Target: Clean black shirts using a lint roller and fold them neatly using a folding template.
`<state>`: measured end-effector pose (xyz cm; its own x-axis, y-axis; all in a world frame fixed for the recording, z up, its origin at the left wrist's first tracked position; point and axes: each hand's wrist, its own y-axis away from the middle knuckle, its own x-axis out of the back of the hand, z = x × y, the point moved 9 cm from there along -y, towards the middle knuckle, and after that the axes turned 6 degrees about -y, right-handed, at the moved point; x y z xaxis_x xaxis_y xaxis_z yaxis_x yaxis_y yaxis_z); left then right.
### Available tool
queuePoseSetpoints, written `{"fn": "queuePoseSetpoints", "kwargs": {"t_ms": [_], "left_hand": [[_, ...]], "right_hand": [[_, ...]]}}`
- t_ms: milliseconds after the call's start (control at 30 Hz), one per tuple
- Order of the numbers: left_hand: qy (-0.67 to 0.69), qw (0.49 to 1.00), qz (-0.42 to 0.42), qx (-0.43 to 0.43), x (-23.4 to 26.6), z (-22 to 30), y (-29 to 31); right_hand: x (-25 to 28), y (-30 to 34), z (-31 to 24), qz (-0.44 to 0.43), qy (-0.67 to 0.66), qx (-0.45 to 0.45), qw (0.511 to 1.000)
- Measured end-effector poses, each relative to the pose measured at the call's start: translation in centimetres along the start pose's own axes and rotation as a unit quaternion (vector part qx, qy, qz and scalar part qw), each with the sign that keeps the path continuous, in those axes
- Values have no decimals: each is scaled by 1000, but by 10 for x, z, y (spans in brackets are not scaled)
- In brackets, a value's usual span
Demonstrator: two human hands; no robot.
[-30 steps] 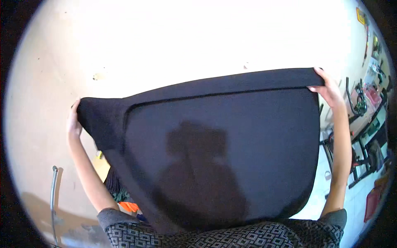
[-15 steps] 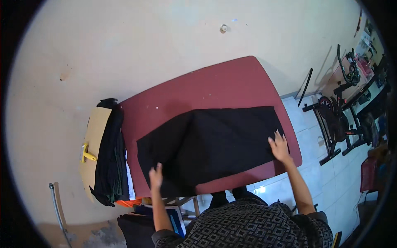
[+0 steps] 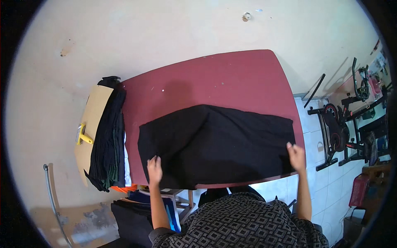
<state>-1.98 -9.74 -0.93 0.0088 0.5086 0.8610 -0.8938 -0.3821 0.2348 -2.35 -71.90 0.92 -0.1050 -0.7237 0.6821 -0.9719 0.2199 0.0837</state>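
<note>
A black cloth (image 3: pixel 215 144) lies spread on a dark red table (image 3: pixel 215 78), reaching the near edge. My left hand (image 3: pixel 154 169) rests flat on the cloth's near left part, fingers apart. My right hand (image 3: pixel 296 156) lies on the cloth's near right corner, by the table's right edge; it seems to press rather than grip.
A stack of dark folded cloths (image 3: pixel 108 136) with a tan cardboard sheet (image 3: pixel 92 124) and a yellow tool (image 3: pixel 82 134) sits at the table's left end. Exercise equipment (image 3: pixel 343 124) stands on the tiled floor at right. Stacked things (image 3: pixel 140 202) lie under the table's left end.
One second ago both hands held the cloth up in the air. It has come down onto the table, and the hands now rest on its near edge.
</note>
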Motion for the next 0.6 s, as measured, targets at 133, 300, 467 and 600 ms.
{"fn": "queuePoseSetpoints", "kwargs": {"t_ms": [133,300,467,600], "left_hand": [[194,981,15,-4,84,44,-65],[438,895,-72,-49,127,128,-165],[567,811,-137,-33,113,171,-254],[654,741,-74,-137,98,172,-292]], "right_hand": [[16,-74,-37,-89,-320,-139,933],[25,-187,-62,-59,-435,-178,881],[0,-285,-44,-33,-540,-177,822],[-23,-299,-33,60,-534,-109,836]]}}
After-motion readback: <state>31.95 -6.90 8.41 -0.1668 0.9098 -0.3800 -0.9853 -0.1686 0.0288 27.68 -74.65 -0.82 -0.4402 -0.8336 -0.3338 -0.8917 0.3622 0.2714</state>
